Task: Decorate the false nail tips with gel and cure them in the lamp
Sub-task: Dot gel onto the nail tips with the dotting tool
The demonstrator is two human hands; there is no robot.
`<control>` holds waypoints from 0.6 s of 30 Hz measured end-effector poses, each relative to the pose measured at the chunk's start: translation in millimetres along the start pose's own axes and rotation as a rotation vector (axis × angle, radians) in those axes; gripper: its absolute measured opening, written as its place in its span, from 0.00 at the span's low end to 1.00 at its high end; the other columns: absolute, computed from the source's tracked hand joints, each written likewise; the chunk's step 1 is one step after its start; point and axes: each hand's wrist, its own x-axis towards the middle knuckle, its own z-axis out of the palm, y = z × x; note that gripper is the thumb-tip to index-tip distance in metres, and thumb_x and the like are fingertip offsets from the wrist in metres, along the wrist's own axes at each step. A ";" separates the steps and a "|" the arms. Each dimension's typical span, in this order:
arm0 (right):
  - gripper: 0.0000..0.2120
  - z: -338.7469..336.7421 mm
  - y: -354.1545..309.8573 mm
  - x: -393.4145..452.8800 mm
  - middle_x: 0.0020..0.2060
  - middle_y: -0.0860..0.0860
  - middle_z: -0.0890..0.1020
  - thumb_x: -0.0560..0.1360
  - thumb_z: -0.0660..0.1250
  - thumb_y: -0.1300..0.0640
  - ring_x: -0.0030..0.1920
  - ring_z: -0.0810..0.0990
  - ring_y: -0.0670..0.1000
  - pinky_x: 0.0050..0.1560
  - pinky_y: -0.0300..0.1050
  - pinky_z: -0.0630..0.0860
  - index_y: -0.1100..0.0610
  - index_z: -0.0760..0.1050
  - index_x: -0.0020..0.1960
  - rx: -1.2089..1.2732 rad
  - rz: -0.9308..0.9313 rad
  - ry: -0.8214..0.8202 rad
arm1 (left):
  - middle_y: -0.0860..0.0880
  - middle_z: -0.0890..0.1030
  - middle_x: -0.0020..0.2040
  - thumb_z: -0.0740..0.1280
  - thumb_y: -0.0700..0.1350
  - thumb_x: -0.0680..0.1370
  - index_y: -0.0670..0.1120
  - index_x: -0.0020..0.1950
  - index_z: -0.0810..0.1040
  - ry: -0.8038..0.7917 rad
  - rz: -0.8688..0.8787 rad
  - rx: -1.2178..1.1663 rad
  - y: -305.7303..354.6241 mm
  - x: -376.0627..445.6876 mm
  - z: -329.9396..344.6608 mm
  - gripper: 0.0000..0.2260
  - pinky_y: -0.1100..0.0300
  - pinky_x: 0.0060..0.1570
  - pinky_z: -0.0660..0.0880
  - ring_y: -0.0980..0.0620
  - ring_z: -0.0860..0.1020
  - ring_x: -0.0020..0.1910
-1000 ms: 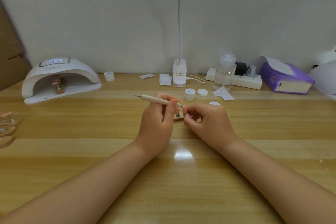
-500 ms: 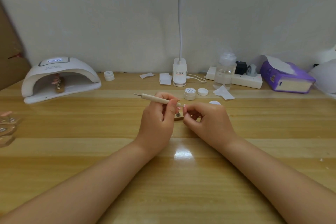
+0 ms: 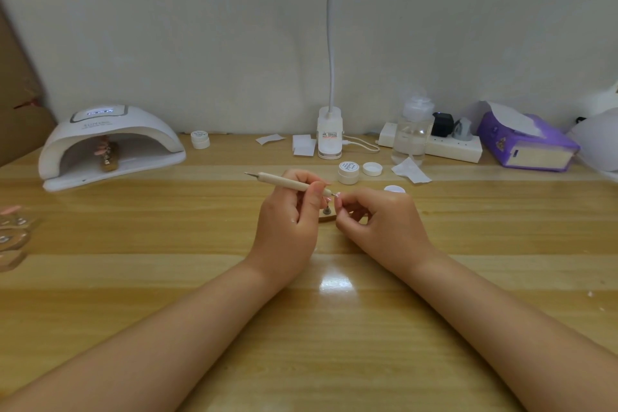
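My left hand (image 3: 289, 221) grips a cream dotting pen (image 3: 284, 181) that points right, its metal tip at a small nail tip (image 3: 337, 195). My right hand (image 3: 381, 224) pinches that nail tip between thumb and forefinger. Below them a wooden nail holder (image 3: 326, 217) rests on the table, mostly hidden by the hands. The white curing lamp (image 3: 110, 144) stands at the back left with a holder of pink nail tips (image 3: 107, 157) inside. An open gel pot (image 3: 348, 172) and its lid (image 3: 372, 169) sit behind my hands.
Several wooden holders (image 3: 11, 237) lie at the left edge. At the back stand a desk lamp base (image 3: 330, 137), a clear bottle (image 3: 413, 134), a power strip (image 3: 448, 147), a purple tissue pack (image 3: 525, 144), another small pot (image 3: 200, 139) and paper scraps (image 3: 410, 170).
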 end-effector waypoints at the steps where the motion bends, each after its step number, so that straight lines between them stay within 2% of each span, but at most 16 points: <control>1: 0.04 0.1 0.0 0.1 0.33 0.48 0.83 0.69 0.70 0.64 0.33 0.80 0.47 0.38 0.48 0.78 0.57 0.82 0.41 0.000 0.000 0.002 | 0.56 0.78 0.32 0.60 0.45 0.78 0.55 0.43 0.71 0.002 -0.002 -0.001 -0.3 -0.1 -0.1 0.05 0.74 0.35 0.69 0.62 0.77 0.34; 10: 0.04 0.6 0.8 -0.4 0.33 0.47 0.83 0.70 0.71 0.63 0.33 0.80 0.46 0.37 0.46 0.78 0.57 0.83 0.42 0.000 0.012 -0.001 | 0.56 0.78 0.33 0.61 0.46 0.78 0.55 0.43 0.72 -0.005 -0.010 -0.006 -1.0 0.4 0.7 0.05 0.73 0.36 0.70 0.62 0.77 0.35; 14: 0.04 1.3 0.5 -0.1 0.32 0.46 0.83 0.69 0.71 0.63 0.32 0.79 0.45 0.36 0.43 0.77 0.56 0.83 0.41 -0.013 0.000 0.016 | 0.60 0.79 0.34 0.61 0.46 0.78 0.55 0.43 0.71 -0.007 -0.016 -0.005 -1.5 0.7 0.6 0.05 0.73 0.36 0.70 0.62 0.77 0.35; 18: 0.04 1.3 1.2 -0.4 0.32 0.46 0.83 0.69 0.71 0.63 0.31 0.78 0.44 0.36 0.41 0.76 0.55 0.83 0.41 -0.014 0.003 0.015 | 0.56 0.78 0.33 0.61 0.46 0.78 0.55 0.43 0.71 -0.005 -0.012 -0.012 -1.3 -0.1 0.3 0.05 0.73 0.36 0.70 0.61 0.77 0.35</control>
